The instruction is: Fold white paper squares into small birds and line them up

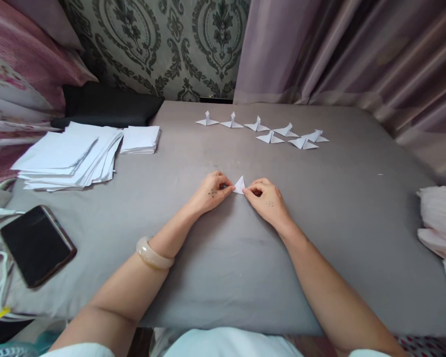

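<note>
Between my two hands, near the middle of the grey-covered table [223, 277], is a small piece of white paper folded to a point [240, 185]. My left hand [214, 191] pinches its left lower corner between thumb and fingers. The right corner is pinched by my right hand [266, 199]. The point of the folded paper faces away from me. Its underside and the fingertips behind it are hidden. Beyond my hands, several folded white paper birds [270, 138] stand in two loose rows.
At the left lie a pile of loose white sheets [67, 153] and a stack of small paper squares [140, 140]. A dark phone [37, 245] and white cables [2, 287] are near the left edge. A black case [111, 104] lies behind; bunched pale cloth [440, 223] is at right.
</note>
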Tool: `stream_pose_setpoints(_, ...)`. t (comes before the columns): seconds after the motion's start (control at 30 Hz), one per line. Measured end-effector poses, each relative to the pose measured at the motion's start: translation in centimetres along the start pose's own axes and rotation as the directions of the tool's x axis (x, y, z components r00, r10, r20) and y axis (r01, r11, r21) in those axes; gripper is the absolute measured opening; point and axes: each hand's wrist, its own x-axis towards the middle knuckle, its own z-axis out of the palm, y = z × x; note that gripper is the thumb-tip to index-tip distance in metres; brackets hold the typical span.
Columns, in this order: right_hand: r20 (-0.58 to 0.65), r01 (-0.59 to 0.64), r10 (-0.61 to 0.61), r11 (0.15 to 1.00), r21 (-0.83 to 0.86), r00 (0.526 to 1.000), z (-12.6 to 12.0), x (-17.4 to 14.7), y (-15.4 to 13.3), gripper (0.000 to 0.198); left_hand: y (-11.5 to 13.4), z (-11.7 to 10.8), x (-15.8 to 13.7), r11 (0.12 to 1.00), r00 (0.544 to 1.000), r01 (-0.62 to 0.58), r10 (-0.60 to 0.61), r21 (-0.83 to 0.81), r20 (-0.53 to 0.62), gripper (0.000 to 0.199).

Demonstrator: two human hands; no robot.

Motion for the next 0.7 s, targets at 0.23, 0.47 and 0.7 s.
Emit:
stream_pose_setpoints(0.23, -0.007, -0.03, 0.03, 0.998, 0.055, 1.0, 0.22, 0.17, 0.34, 0.016, -0.04, 0.1, 0.07, 0.999, 0.999, 0.033, -0.033, -0.013, -0.009, 0.02)
stream_pose_setpoints(0.47, 0.005, 0.032, -0.032, 0.999, 0.037, 0.999, 0.11, -0.09, 0.5, 0.012, -0.32, -0.01, 0.15, 0.999, 1.0, 0.008, -0.008, -0.05, 0.005, 0.018)
stream_pose_setpoints(0.7, 0.045, 0.074, -0.074, 0.997, 0.002, 0.996, -0.23, -0.33, 0.6, 0.006, -0.79, -0.34, -0.17, 0.997, 0.997, -0.065, 0.066, -0.042, 0.035, 0.019)
